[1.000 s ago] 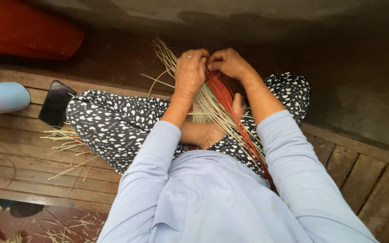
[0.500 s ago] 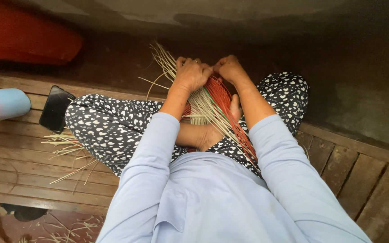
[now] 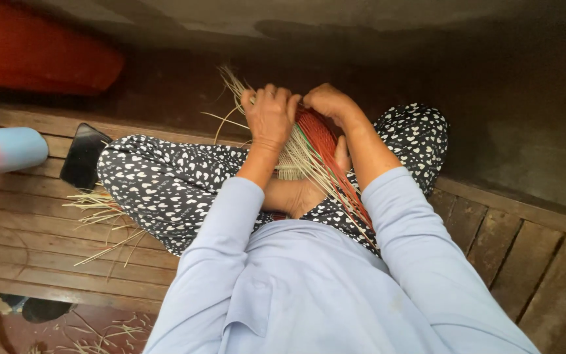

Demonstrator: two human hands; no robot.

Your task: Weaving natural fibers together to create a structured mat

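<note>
While clenched on pale straw strands (image 3: pixel 309 157), left hand (image 3: pixel 271 118) and right hand (image 3: pixel 329 103) work red weaving (image 3: pixel 319 134) beneath fingertips; probably midway, long loose ends left unwoven beyond knuckles.

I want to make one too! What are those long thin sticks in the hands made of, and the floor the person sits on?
The pale strips held by the left hand and right hand look like dried straw or split cane: thin, stiff, matt tan. The red strips seem the same stuff dyed, or maybe plastic. The floor looks like worn, dark wooden planks, with grain and gaps showing.
</note>
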